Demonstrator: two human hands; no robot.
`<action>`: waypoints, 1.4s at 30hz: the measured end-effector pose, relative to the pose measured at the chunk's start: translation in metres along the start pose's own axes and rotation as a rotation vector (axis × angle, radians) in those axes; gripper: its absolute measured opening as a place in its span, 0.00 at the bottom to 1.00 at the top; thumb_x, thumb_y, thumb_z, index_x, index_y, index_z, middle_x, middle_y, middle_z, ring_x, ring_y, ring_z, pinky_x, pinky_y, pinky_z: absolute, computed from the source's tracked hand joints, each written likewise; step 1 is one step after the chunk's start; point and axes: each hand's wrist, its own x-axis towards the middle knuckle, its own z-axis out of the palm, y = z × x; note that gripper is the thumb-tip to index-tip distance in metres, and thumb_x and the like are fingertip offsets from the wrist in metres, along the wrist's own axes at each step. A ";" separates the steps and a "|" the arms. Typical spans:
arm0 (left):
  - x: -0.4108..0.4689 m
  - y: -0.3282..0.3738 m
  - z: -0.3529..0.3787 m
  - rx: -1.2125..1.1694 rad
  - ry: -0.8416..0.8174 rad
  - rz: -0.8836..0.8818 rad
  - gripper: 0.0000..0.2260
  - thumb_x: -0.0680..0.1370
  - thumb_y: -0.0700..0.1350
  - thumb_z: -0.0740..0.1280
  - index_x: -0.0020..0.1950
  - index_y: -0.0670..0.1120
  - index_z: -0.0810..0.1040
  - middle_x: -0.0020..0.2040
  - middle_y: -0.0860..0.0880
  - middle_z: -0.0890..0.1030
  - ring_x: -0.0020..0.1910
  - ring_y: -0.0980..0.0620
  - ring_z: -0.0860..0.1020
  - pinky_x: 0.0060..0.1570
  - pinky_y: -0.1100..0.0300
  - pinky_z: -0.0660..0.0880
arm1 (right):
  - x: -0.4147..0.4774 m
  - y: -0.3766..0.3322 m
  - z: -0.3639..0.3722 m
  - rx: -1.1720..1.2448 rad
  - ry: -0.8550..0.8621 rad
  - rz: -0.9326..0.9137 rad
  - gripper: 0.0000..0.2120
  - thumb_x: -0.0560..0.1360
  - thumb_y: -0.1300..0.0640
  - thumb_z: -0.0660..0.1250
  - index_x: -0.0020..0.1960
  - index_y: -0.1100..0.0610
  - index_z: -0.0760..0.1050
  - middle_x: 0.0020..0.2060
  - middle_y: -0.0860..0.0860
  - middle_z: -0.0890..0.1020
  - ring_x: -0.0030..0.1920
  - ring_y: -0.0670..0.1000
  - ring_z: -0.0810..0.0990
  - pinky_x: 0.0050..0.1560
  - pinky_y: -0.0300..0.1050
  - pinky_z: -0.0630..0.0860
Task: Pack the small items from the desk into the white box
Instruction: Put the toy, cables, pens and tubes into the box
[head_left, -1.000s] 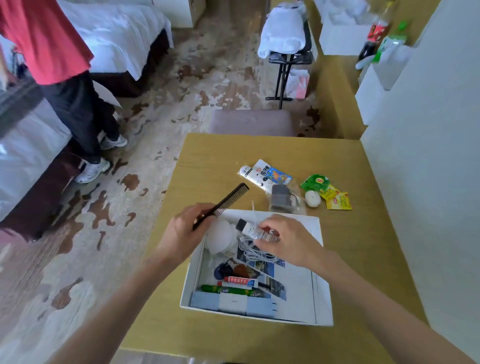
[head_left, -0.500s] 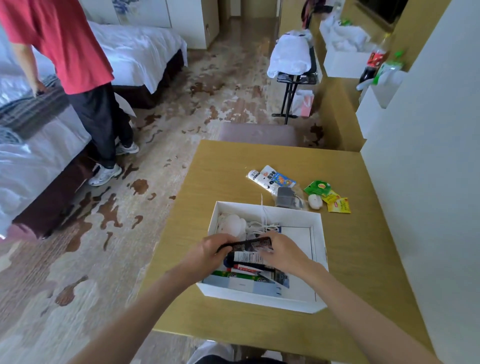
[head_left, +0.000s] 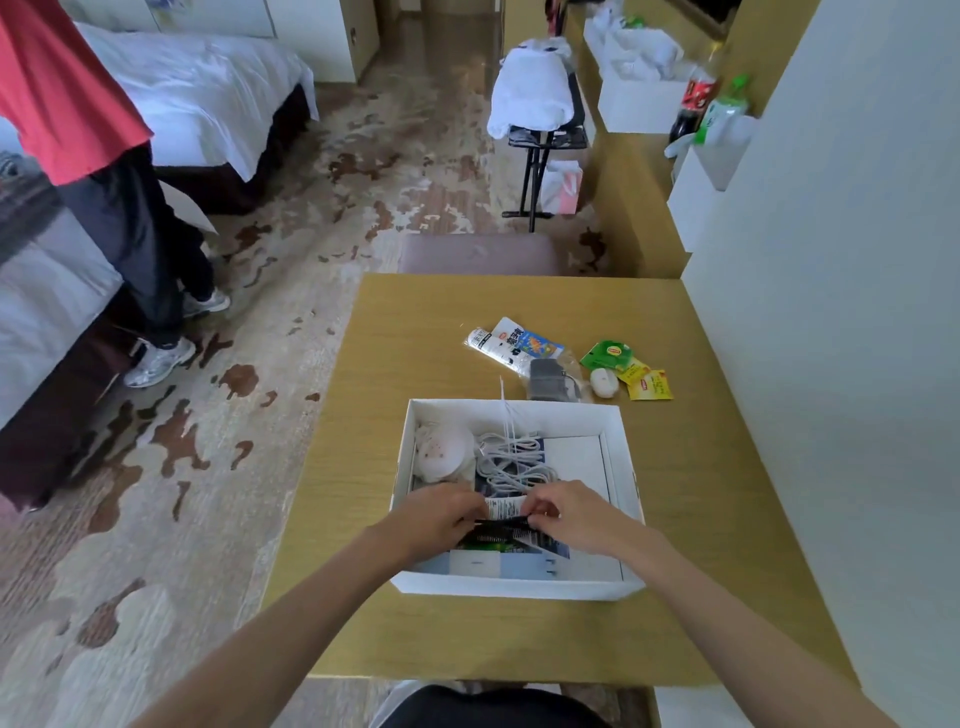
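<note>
Two hands are positioned low inside the white box (head_left: 519, 586), at its near wall. The black comb (head_left: 498, 531) is gripped by curled fingers of the left hand (head_left: 441, 519); the small labelled tube (head_left: 503, 506) is pinched by the right hand (head_left: 574, 514), touching the comb. The white box is set near the tabletop (head_left: 415, 322) near edge. A coiled white cable (head_left: 511, 462) and white fluffy item (head_left: 441, 449) are seen at its far-left corner. Tea bags (head_left: 649, 384), grey charger (head_left: 544, 378) and printed tube (head_left: 511, 345) are seen on the tabletop past the far wall.

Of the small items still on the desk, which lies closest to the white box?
The dark grey item in the clear bag, just behind the far wall of the white box. The white tube, white oval piece and tea sachets lie farther off.
</note>
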 end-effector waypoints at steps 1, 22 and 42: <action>0.000 -0.001 -0.001 -0.006 0.030 0.012 0.09 0.78 0.44 0.60 0.56 0.47 0.77 0.52 0.49 0.80 0.53 0.50 0.77 0.50 0.53 0.74 | 0.001 -0.001 0.000 -0.009 0.004 -0.006 0.05 0.77 0.57 0.66 0.51 0.52 0.80 0.42 0.45 0.81 0.43 0.43 0.79 0.42 0.31 0.72; 0.182 -0.097 -0.096 -0.337 0.165 -0.321 0.10 0.78 0.42 0.61 0.57 0.46 0.78 0.51 0.47 0.81 0.44 0.45 0.79 0.45 0.53 0.77 | 0.142 0.014 -0.131 -0.260 0.281 0.222 0.22 0.74 0.49 0.69 0.66 0.56 0.71 0.58 0.52 0.77 0.59 0.53 0.75 0.56 0.49 0.74; 0.280 -0.146 -0.037 0.228 -0.144 -0.058 0.26 0.73 0.49 0.69 0.68 0.43 0.68 0.69 0.41 0.66 0.65 0.42 0.68 0.60 0.50 0.70 | 0.201 0.055 -0.127 -0.587 0.075 0.177 0.40 0.57 0.34 0.77 0.58 0.54 0.66 0.52 0.52 0.75 0.50 0.54 0.77 0.42 0.49 0.75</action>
